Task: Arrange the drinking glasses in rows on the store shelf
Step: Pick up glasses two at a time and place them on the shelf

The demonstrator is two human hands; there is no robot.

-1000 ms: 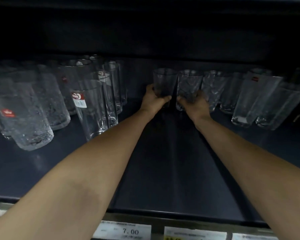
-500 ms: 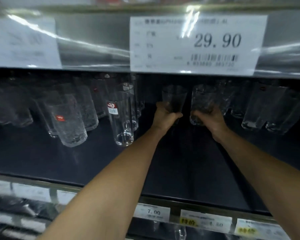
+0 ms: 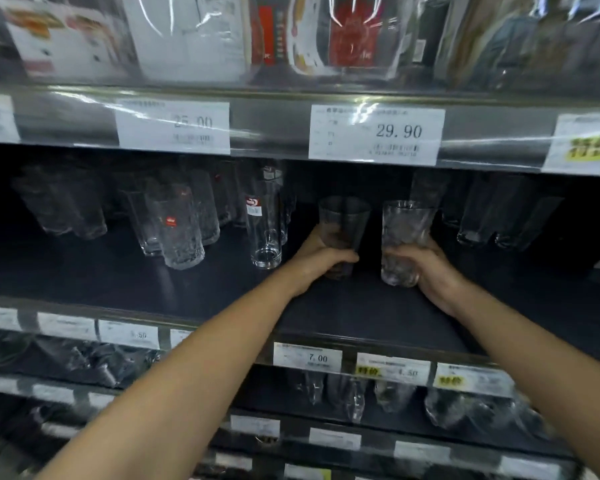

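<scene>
Left hand (image 3: 321,263): fingers and thumb wrapped round the lower half of a dark glass (image 3: 343,216). It is a smooth-walled tumbler with a smoky tint, flaring slightly toward the rim, upright.

Right hand (image 3: 426,268): curled round the base of a clear glass (image 3: 404,226). Its wall is dimpled and rippled, the bottom is thick, and it stands upright.

The two glasses are side by side, near but not touching, a little right of the middle of the shelf (image 3: 205,289). The light is too dim to tell whether their bottoms rest on the shelf or hang just above it.

Shelf surface: flat, matte, blue-black.

At 9 o'clock from the dark glass stands a tall glass (image 3: 265,237), a slim, smooth, clear cylinder with a heavy base and a red-and-white label near the top. Farther toward 9 is a pebbled tumbler (image 3: 181,233) with a small red sticker. More like it stand behind, blurred.

At 3 o'clock from the clear glass is a group of plain glasses (image 3: 489,216), dim, their shapes hard to read.

At 12 o'clock, behind a shiny plastic strip, hangs a white price tag (image 3: 376,135) reading 29.90. Above it are boxes (image 3: 347,32) in glossy wrap.

At 6 o'clock, on the shelf's front edge, is a small tag (image 3: 307,357) reading 7.00. Beneath it sits wrapped glassware (image 3: 354,400) in crinkled film.
</scene>
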